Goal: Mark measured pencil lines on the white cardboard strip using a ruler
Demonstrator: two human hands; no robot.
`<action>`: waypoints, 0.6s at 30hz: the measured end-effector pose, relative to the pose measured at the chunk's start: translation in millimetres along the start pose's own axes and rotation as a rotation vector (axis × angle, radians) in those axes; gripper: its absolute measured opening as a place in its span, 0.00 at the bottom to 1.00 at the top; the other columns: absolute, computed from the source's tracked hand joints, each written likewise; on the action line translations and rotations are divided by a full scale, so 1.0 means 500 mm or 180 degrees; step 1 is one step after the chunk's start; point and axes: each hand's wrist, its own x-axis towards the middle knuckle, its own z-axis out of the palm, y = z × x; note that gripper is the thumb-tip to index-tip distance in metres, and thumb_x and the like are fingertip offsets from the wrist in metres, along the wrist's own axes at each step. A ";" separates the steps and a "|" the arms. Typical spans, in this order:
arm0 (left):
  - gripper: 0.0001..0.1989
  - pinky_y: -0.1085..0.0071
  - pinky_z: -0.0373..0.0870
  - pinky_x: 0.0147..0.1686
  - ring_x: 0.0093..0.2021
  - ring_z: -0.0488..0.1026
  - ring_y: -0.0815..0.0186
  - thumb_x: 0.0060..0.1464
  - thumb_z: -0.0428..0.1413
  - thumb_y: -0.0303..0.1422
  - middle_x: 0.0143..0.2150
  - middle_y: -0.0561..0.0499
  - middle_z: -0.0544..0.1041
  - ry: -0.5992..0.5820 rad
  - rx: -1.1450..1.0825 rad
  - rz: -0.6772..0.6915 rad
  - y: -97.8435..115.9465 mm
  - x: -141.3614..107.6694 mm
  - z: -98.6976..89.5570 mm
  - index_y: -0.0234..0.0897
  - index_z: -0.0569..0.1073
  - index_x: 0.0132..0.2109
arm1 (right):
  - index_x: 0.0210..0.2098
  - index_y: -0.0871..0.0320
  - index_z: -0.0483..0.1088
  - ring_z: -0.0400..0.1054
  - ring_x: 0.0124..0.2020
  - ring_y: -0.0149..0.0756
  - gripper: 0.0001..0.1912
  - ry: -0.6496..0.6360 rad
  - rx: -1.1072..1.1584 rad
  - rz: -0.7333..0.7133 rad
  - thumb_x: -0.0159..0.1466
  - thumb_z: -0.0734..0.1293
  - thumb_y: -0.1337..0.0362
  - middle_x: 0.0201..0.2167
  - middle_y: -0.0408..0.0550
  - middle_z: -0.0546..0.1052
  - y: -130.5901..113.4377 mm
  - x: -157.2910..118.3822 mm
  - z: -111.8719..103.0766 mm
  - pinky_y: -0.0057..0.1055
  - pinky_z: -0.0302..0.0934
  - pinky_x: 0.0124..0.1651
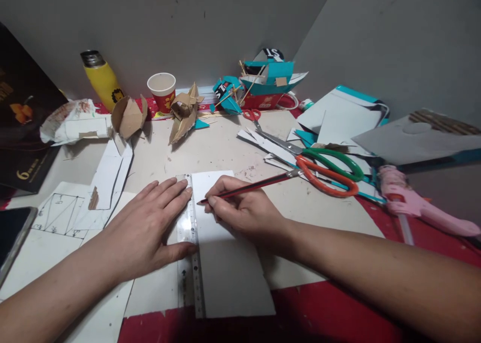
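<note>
A clear ruler [190, 283] lies upright in the view along the left edge of a white card strip [235, 278]. My left hand [150, 227] rests flat, its fingertips and thumb on the ruler, fingers apart. My right hand [250, 207] is closed round a red and black pencil [259, 182], whose tip is at the card close to the ruler's edge. Scissors with orange and green handles [326, 170] lie beyond the pencil's back end.
A yellow bottle [102, 82], a paper cup [162, 90] and cardboard models line the back. A pink glue gun [421, 202] and card scraps [338, 115] are at the right. Left are a phone [13, 237], a drawn sheet [60, 212] and a dark box [22, 117].
</note>
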 end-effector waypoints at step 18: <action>0.43 0.48 0.53 0.65 0.69 0.53 0.47 0.55 0.53 0.56 0.71 0.40 0.56 0.0007 -0.0094 -0.0015 0.000 -0.001 0.001 0.34 0.56 0.69 | 0.30 0.57 0.66 0.64 0.27 0.31 0.03 -0.0008 0.0015 0.0064 0.60 0.62 0.66 0.27 0.45 0.74 0.002 -0.003 0.003 0.30 0.59 0.30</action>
